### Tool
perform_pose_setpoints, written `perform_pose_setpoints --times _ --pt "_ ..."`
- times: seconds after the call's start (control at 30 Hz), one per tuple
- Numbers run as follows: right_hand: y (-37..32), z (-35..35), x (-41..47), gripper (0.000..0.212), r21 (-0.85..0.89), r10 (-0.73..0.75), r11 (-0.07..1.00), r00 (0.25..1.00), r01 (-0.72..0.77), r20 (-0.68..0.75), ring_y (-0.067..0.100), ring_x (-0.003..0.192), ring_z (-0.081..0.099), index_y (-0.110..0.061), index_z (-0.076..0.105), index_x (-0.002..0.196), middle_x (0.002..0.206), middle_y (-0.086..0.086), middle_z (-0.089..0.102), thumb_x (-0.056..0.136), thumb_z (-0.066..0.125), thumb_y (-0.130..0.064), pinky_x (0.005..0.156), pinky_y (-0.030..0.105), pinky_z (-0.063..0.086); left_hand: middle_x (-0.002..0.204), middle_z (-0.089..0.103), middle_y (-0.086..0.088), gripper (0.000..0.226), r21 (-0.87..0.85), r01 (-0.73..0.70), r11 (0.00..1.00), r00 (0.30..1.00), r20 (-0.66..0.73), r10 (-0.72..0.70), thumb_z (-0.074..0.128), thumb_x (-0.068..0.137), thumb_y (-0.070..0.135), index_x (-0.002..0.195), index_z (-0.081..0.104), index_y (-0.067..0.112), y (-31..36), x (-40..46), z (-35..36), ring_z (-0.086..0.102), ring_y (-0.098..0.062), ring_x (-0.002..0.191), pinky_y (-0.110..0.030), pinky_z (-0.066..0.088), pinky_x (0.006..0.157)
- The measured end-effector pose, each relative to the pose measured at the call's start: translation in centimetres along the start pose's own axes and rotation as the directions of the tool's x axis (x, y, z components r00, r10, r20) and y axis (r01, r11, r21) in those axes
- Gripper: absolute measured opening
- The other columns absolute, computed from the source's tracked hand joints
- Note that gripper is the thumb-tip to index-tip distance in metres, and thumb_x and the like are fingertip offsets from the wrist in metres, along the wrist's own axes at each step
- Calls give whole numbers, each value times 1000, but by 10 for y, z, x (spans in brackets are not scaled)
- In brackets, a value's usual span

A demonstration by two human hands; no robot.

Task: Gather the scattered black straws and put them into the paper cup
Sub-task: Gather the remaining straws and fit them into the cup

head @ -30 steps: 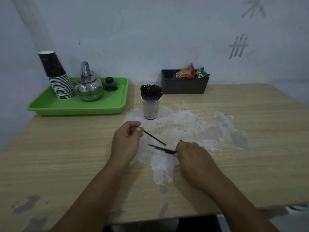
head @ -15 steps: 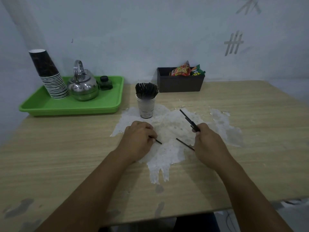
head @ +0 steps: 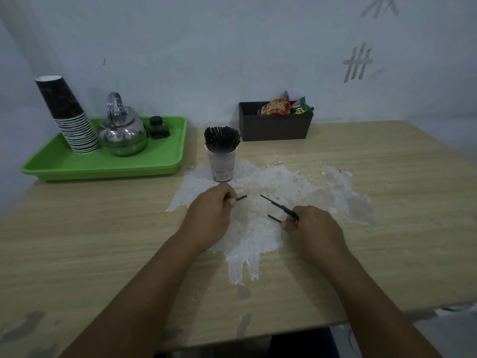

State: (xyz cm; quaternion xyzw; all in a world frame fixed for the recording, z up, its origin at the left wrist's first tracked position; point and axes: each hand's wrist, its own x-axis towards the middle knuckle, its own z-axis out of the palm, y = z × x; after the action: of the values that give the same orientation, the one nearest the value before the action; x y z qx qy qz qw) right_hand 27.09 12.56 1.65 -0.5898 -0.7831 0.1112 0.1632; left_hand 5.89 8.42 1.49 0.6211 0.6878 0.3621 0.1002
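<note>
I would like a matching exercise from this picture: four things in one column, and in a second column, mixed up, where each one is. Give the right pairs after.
Things:
1. kettle
2. snack packets
3. paper cup
4. straw

Places:
A. in the dark box
B. in the grip of the right hand
C. on the green tray
D. upright on the table, full of black straws

Pairs: 1-C, 2-A, 3-D, 4-B
</note>
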Motion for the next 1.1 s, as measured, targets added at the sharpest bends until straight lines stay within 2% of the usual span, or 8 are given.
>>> perform_pose_setpoints --times 0.17,0.3,0.4,0.5,0.7,0.83,0.97,1.1 --pt "-3 7 -1 22 -131 -47 990 997 54 55 15 70 44 -17 53 98 83 -3 41 100 43 -37 58 31 33 89 63 9 23 -425 235 874 967 9 -255 46 99 15 108 65 25 7 1 0 58 -5 76 -20 47 68" --pt "-12 6 3 18 41 -60 997 998 60 13 18 78 47 -16 48 100 92 1 49 103 39 -31 64 33 35 78 59 5 25 -693 426 582 869 136 -475 43 99 11 94 66 20 12 -1 6 54 -3 59 -20 45 54" --pt "-25 3 7 16 264 -45 964 997 25 70 20 74 56 -17 46 100 88 3 59 104 37 -29 61 35 43 74 59 5 22 -751 432 499 856 168 -489 45 98 10 96 66 16 13 0 9 52 0 53 -17 42 48" --pt "-36 1 9 15 536 -13 843 995 -42 100 13 69 55 -24 52 108 87 0 62 104 38 -28 56 25 41 76 60 2 21 -786 407 466 855 148 -496 47 97 8 96 67 15 15 4 8 54 -4 59 -19 45 53" --pt "-57 2 16 20 867 1 436 964 -240 266 11 71 56 -21 61 103 84 -1 61 103 42 -13 66 26 48 88 70 -3 14 -913 357 198 833 215 -509 61 91 9 99 74 9 18 12 -1 63 -14 80 -27 56 74" --pt "-66 7 19 18 850 -8 430 940 -304 340 11 76 59 -19 62 102 90 1 74 102 45 -14 61 26 44 80 72 11 15 -863 390 320 852 206 -481 69 86 19 100 76 18 16 12 -6 65 -5 78 -26 48 73" --pt "-69 9 19 17 884 -95 288 908 -368 409 12 68 63 -15 63 106 81 4 75 102 47 -15 58 24 47 91 75 9 13 -785 356 507 895 132 -425 69 87 19 97 76 24 14 13 -7 66 0 83 -22 45 71" --pt "-67 13 23 24 895 -185 351 917 -275 354 9 63 53 -22 63 115 72 -3 63 103 43 -14 61 26 44 90 76 10 11 -723 303 620 929 78 -363 66 90 27 93 76 29 13 17 -10 67 3 83 -22 48 75"
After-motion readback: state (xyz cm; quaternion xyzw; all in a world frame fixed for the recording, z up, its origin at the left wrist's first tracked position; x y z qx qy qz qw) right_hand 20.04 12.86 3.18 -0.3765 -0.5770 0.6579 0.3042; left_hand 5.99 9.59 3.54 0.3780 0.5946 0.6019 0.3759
